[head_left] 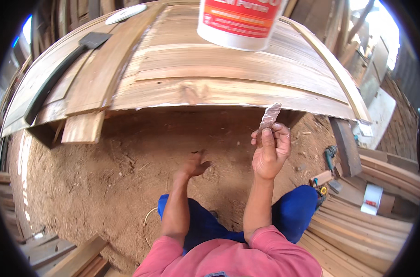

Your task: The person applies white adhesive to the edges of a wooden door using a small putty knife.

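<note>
The right hand (271, 152) pinches a flat strip (270, 116), smeared with white paste, between thumb and fingers. The strip is upright at the near edge of the wooden panel (187, 60); contact with that edge cannot be confirmed. The left hand (191, 166) hangs low over the dirt floor (103, 184), blurred, its thumb apart from its fingers, apparently holding nothing. The tub (237, 27) stands on the panel's far side; a round white lid (126, 15) lies well left of it. The step in hand is judged to be spreading paste; the next move calls for a steady pinch and a flat, even stroke.
</note>
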### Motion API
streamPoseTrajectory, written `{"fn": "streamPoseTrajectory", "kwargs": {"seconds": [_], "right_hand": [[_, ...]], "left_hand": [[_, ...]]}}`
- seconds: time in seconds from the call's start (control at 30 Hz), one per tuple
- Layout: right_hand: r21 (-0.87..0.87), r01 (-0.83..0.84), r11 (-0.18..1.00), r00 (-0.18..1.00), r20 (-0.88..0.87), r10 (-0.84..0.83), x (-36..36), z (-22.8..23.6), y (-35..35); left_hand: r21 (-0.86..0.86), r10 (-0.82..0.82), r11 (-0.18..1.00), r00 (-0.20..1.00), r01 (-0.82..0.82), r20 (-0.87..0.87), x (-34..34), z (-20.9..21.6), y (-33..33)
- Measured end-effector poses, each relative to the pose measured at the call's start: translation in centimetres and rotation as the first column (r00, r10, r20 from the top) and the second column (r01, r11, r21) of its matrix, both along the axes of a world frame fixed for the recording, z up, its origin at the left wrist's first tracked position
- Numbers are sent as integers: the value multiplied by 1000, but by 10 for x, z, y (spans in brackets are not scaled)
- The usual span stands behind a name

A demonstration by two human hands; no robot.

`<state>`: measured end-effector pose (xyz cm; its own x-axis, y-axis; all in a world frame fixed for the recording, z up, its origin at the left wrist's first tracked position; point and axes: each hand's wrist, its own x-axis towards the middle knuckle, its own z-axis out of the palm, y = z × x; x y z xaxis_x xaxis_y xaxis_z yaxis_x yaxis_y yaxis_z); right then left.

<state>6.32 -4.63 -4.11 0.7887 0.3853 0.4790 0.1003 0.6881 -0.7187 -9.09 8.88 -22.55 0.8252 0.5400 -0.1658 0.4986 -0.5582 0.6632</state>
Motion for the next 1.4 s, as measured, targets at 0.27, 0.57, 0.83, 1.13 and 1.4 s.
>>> {"fn": "streamPoseTrajectory", "kwargs": {"seconds": [0.27,0.57,0.83,1.13,1.4], "right_hand": [[141,121,983,985,-138,-101,59,-4,-42],[140,-57,989,994,-80,69,89,-31,-46],[269,7,963,982,-185,45,104,-9,-66],[-54,-191,980,972,127,196,4,-9,7],[115,-105,988,994,19,103,-1,4,4]], "left_hand": [[-62,21,998,994,-28,-106,9,25,-6],[-52,-30,998,991,24,-129,22,23,-5],[-55,-38,998,993,32,-116,25,19,-3],[7,-23,1000,981,25,-190,27,24,-4],[26,18,1000,987,-14,-161,23,13,-6]]}}
